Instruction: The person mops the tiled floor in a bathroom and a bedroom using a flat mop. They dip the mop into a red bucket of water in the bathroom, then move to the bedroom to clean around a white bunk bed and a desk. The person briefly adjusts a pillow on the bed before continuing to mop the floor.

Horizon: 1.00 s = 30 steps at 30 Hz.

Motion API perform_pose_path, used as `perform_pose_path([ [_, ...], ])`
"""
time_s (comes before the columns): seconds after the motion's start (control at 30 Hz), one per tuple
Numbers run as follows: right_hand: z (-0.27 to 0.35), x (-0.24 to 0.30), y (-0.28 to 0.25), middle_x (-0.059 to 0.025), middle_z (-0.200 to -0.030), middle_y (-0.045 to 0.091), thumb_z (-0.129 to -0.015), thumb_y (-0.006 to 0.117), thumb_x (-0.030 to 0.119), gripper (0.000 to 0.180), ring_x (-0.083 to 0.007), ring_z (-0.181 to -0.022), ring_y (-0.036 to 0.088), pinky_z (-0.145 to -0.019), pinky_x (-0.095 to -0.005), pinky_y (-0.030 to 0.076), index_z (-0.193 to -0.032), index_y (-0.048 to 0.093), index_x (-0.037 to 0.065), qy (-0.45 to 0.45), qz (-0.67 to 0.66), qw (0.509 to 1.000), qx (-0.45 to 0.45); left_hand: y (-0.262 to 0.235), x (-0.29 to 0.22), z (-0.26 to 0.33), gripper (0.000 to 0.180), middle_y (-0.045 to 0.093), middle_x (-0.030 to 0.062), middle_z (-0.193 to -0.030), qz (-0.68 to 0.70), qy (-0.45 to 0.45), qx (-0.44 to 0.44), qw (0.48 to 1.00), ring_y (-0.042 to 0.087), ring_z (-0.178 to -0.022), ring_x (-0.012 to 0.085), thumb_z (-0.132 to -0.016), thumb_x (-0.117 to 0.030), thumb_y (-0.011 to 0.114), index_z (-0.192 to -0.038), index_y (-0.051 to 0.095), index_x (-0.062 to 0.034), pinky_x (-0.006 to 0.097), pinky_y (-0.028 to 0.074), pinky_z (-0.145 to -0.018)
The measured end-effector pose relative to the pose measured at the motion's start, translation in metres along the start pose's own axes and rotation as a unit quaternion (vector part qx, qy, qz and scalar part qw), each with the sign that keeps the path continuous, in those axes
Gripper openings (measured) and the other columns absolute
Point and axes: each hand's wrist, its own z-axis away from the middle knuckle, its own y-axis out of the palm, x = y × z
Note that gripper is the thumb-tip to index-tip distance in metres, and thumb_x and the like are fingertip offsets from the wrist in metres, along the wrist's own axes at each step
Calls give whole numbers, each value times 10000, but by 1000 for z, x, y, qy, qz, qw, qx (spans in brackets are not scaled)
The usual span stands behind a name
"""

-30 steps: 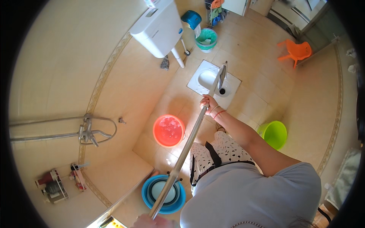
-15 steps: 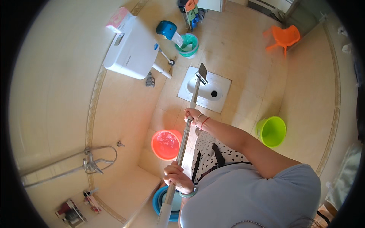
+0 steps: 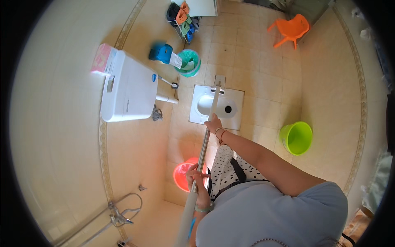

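Fingers of right hand (image 3: 213,124) and left hand (image 3: 196,178) wrap the pole (image 3: 204,150); low swing might tip red bucket (image 3: 177,179).

On my left I see a white cistern (image 3: 131,88) with a pink box (image 3: 102,59) at one end, and a blurred blue holder (image 3: 160,53), probably for paper, beside a green-lined bin (image 3: 194,73). Farther right are an orange chair (image 3: 293,28) and a lime-green bucket (image 3: 304,142).
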Motion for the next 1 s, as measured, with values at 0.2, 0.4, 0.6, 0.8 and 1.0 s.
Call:
perform_pose_path([
  [0.2,-22,58,-9,-215,-896,657,-817,648,209,453,-301,-631,686,-427,-340,586,-1119,469,-79,86,-16,991,104,16,-39,-57,136,599,139,-1143,-200,120,45,971,565,-948,205,-893,-165,646,-897,582,-45,332,456,-830],
  [0.4,-50,37,-62,-165,-824,666,-819,667,125,210,-288,-641,697,-511,-375,618,-887,582,-54,216,-256,934,120,105,-77,-113,131,638,104,-845,-277,310,184,891,575,-827,237,-877,-112,608,-776,565,-39,381,473,-798],
  [0.6,-118,97,-110,-111,-749,610,-853,694,163,186,-242,-665,638,-614,-397,603,-850,590,9,329,-498,777,201,211,-142,-190,343,377,15,-585,-88,268,74,956,438,-614,151,-1060,-265,338,-764,360,-92,411,454,-867],
  [0.8,-183,180,-202,-42,-596,565,-819,758,255,281,-147,-503,572,-531,-320,588,-726,646,15,304,-384,840,235,341,-231,-227,366,320,11,-640,-35,216,-95,971,378,-672,139,-1061,-361,310,-802,335,-104,385,390,-909],
  [1.0,-265,223,-295,-96,-763,657,-910,620,302,332,-183,-608,648,-574,-316,613,-851,645,-24,202,-369,886,197,436,-251,-265,369,298,3,-718,37,186,-88,978,348,-716,141,-1063,-382,295,-804,299,-118,386,363,-935],
])
